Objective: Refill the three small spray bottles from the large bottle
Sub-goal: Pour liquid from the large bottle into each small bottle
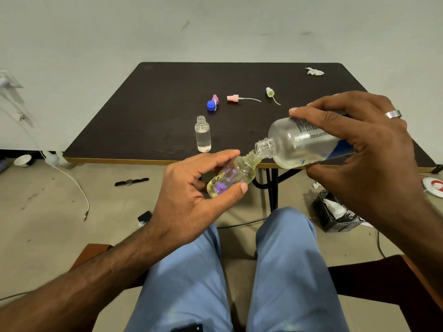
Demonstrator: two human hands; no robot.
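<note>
My left hand (189,192) grips a small yellowish bottle with purple flowers (231,177), tilted with its open neck up to the right. My right hand (364,149) grips the large clear bottle (299,142), tipped so its open mouth meets the small bottle's neck in front of the table edge. A little liquid lies in the large bottle's lower side. A small clear bottle (203,134), open and partly filled, stands upright on the dark table (153,97). Further back lie a blue cap (211,105), a purple spray head (215,98), a pink spray head with tube (233,98) and a pale yellow spray head (270,92).
A crumpled tissue (314,71) lies at the table's far right corner. On the floor are a watch (130,182), a white cable (79,188), a phone (145,218), a bowl (22,160) and a black crate (335,212). My knees in blue trousers (239,271) sit below.
</note>
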